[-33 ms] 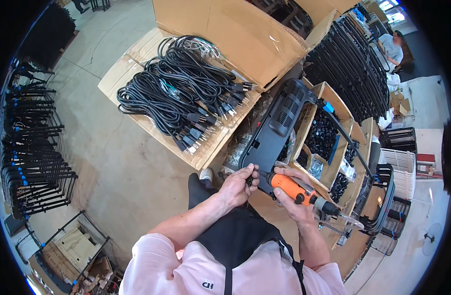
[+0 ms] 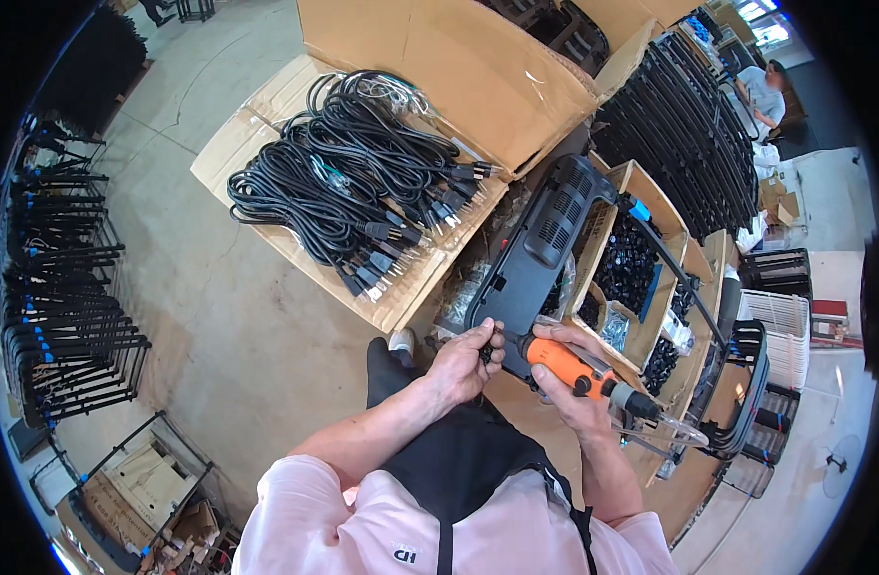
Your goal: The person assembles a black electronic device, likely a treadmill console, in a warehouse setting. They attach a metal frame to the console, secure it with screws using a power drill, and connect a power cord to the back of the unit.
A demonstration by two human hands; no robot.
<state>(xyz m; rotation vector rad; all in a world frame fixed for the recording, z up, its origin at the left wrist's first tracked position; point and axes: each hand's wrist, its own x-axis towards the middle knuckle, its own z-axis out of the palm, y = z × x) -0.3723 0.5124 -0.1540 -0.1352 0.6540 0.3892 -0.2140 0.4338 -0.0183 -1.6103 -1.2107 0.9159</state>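
My right hand is wrapped round an orange power screwdriver, whose front end points left toward my other hand. A clear hose-like piece trails from its rear end. My left hand is closed, with small black pieces showing between its fingers; they look like screws or knobs, but their kind is too small to be sure. Just beyond both hands lies a long black plastic housing with a raised, slotted cover at its far end. The tip of the screwdriver is close to my left fingertips.
Bundled black power cords lie on an opened cardboard box ahead. On the right, a wooden compartment tray holds many small black parts. Black tubular frames are stacked behind it, and more frames stand left. A person sits far right.
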